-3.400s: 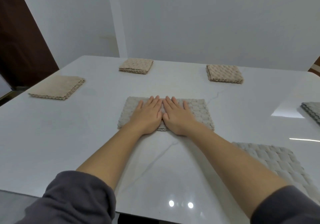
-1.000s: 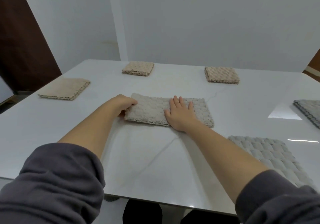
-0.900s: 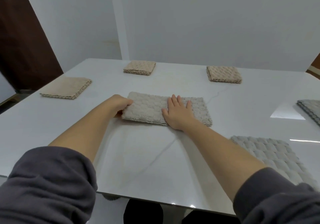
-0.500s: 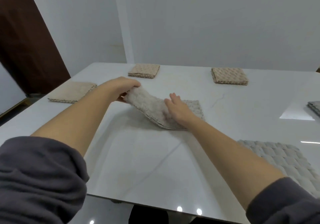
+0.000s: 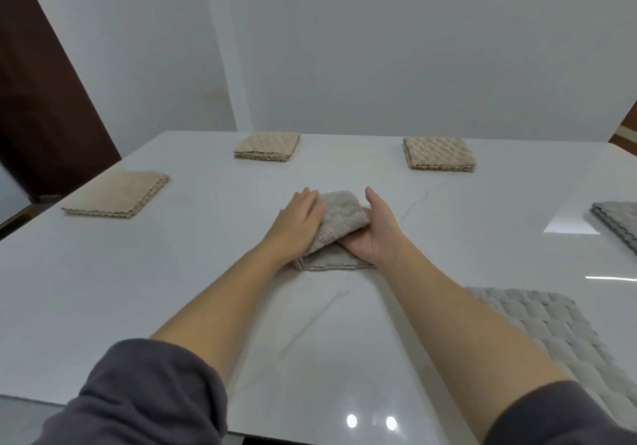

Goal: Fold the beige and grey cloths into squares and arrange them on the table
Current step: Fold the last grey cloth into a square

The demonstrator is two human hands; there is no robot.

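The left hand (image 5: 296,227) has flipped half the grey cloth (image 5: 339,215) over, mid-counter (image 5: 206,255). Its fingers (image 5: 312,203) lie flat on top. The right hand (image 5: 379,234) fingers hide underneath, so I cannot tell. It is nearly square.

Left hand (image 5: 300,224) presses the half-folded grey cloth (image 5: 339,215) (at table (image 5: 155,272) centre); right hand (image 5: 376,234) touches its side.

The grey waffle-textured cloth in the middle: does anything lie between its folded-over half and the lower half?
Yes: part of the right hand lies on the lower half of the grey waffle-textured cloth, under the flap that the left hand presses over it. Nothing else visible.
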